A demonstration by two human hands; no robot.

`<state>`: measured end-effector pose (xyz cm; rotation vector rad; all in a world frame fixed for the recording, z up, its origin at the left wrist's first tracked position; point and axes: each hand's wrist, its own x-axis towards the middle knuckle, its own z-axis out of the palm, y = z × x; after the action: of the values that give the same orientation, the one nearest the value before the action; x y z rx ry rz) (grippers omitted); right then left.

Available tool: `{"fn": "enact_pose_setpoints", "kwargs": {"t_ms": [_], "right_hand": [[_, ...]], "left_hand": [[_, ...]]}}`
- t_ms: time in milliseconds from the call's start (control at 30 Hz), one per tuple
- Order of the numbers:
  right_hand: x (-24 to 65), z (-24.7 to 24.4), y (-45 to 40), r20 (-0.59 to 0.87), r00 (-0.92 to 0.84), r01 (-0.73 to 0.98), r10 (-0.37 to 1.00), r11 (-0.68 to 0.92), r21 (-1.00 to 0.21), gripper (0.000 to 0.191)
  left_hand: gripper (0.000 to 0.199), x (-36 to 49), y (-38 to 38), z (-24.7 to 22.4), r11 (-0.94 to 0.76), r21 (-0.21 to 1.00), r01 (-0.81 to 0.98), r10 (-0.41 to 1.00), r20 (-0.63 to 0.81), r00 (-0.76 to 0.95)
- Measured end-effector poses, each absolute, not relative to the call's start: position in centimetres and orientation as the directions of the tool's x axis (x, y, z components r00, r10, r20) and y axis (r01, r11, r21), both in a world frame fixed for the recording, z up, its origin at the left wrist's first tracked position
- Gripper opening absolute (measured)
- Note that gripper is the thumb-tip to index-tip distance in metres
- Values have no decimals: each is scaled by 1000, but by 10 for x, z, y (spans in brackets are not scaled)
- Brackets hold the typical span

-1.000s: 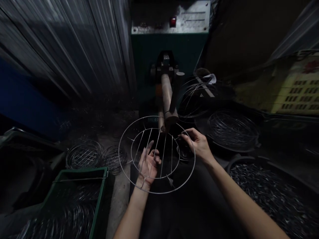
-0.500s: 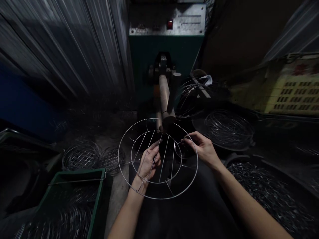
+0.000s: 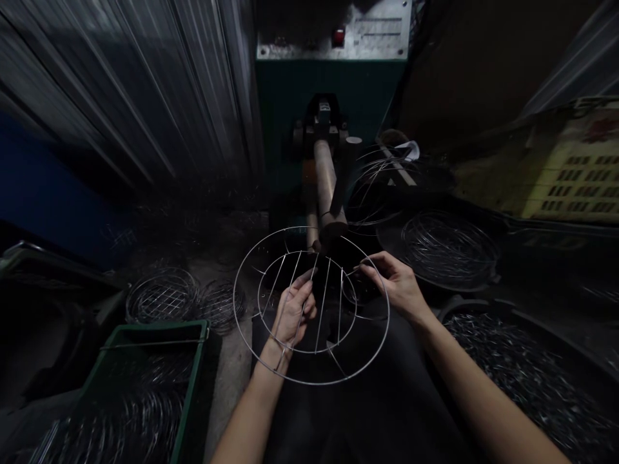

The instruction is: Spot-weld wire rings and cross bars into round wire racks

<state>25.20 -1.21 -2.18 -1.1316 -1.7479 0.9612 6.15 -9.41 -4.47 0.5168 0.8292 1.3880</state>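
Observation:
A round wire rack (image 3: 318, 351), two rings with several parallel bars across the inner one, is held nearly level below the arms of a spot-welding machine (image 3: 331, 187). My left hand (image 3: 296, 308) reaches up from beneath, thumb and fingers pinched round one of the inner bars. At the right side, my right hand (image 3: 394, 282) pinches at a short wire between the two rings; its fingertips partly hide that wire. The rack's far edge passes at the tip of the lower welding arm (image 3: 313, 229); whether they touch, I cannot tell.
A green crate (image 3: 191, 386) of wire rings stands at lower left, with finished-looking grids (image 3: 162, 298) behind it. Right of me are a tub of short wire pieces (image 3: 517, 374), a dark pan of wire rings (image 3: 447, 248) and a yellow crate (image 3: 575, 174).
The view has shifted slightly, so the machine and rack appear a little further right. Both hands keep the same places on the rack.

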Motion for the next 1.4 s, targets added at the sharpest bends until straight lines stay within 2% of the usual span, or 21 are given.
{"fn": "enact_pose_setpoints", "kwargs": {"t_ms": [167, 333, 533, 800, 967, 1400], "right_hand": [[250, -21, -12, 221, -245, 284, 944, 288, -915, 23], [248, -23, -10, 206, -256, 183, 945, 256, -949, 23], [249, -22, -9, 230, -251, 259, 940, 295, -920, 24], [248, -19, 2, 292, -269, 296, 918, 367, -882, 21], [246, -24, 2, 280, -298, 285, 912, 365, -886, 20], [219, -31, 2, 318, -294, 311, 901, 405, -860, 20]], "left_hand": [[52, 61, -95, -39, 145, 758, -636, 978, -206, -23], [53, 60, -94, -28, 180, 761, -623, 970, -242, -15], [49, 60, -93, -25, 196, 761, -618, 966, -259, -12], [47, 82, -99, -30, 73, 763, -643, 965, -218, -149], [46, 87, -106, -39, 1, 796, -605, 956, -179, -234], [43, 82, -112, -47, -75, 819, -569, 924, -158, -349]]}}
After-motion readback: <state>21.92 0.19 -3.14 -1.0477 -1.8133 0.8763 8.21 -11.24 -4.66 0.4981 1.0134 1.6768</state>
